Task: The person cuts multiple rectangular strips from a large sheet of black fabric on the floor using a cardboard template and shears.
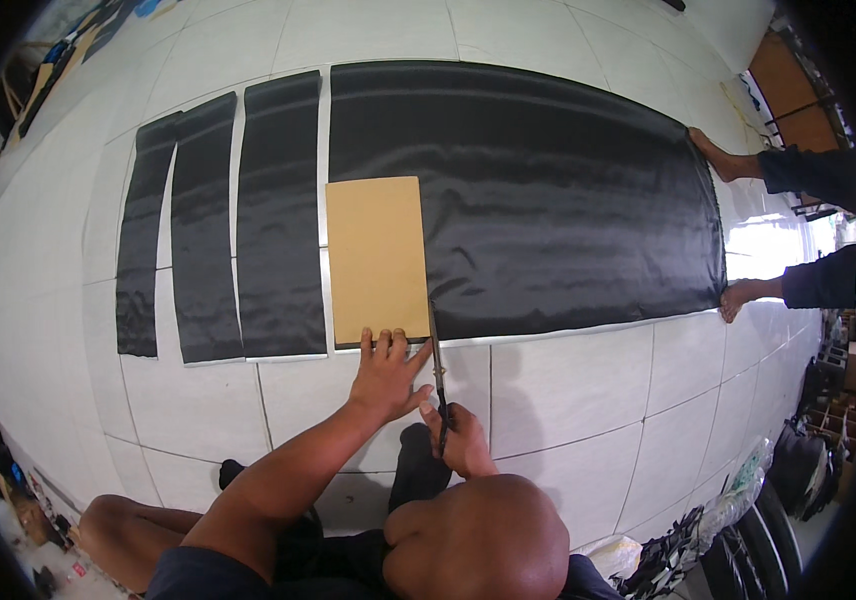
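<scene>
A large sheet of shiny black fabric [568,200] lies spread on the floor. On its left end rests a tan cardboard rectangle [376,255]. My left hand [385,380] presses its spread fingers on the near edge of the cardboard. In my right hand [466,438] is a pair of scissors [439,385], gripped by the black handles. The blades point away from me, at the fabric's near edge, right beside the cardboard's lower right corner. Whether the blades are apart is hard to make out.
Several black fabric strips [281,215] lie side by side left of the cardboard. Another person's bare feet [738,298] stand at the sheet's right end. Pale tiles [568,385] cover the floor. Dark rolls and plastic-wrapped goods [743,500] sit at lower right.
</scene>
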A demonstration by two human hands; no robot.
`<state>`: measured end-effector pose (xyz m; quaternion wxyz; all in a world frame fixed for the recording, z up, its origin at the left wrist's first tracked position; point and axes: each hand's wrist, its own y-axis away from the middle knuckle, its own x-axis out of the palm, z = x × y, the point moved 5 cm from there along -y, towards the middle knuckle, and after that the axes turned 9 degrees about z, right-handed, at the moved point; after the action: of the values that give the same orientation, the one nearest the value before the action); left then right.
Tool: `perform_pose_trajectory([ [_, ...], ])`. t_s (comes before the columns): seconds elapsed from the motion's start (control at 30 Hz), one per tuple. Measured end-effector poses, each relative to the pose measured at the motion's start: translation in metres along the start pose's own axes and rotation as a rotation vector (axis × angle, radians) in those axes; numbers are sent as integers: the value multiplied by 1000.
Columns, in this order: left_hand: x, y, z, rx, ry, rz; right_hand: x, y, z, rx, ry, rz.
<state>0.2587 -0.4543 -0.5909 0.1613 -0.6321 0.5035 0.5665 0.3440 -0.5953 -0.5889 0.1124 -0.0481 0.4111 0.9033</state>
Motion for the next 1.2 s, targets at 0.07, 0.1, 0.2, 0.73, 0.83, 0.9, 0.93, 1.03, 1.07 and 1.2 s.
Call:
perform_pose_trajectory([
  [0.07,0,-5,-6,15,8,7,-5,0,-7,12,14,-19],
  [0.1,0,0,1,-5,-3,19,2,-3,-5,5,10,3],
  [0.2,0,3,3,-16,-15,21,4,-1,0,-10,22,-5],
  [0.73,-6,1,0,-13,14,48,2,-5,2,3,-32,-55],
  [0.83,-1,0,2,-19,30,16,-3,-9,23,-101,77,-116],
  [0.9,2,1,4,-4,24,0,-3,-20,19,-154,9,-113],
  [0.93,3,1,4,14,25,-15,-3,-26,16,-155,9,-116],
  [1.03,6,-2,5,-6,-1,-14,-7,-43,17,-187,74,-129],
  [1.07,8,-2,5,-2,-1,-15,-8,-49,18,-156,54,-109],
  [1.2,7,1,3,-2,-2,-36,-11,-67,35,-227,-17,-126],
])
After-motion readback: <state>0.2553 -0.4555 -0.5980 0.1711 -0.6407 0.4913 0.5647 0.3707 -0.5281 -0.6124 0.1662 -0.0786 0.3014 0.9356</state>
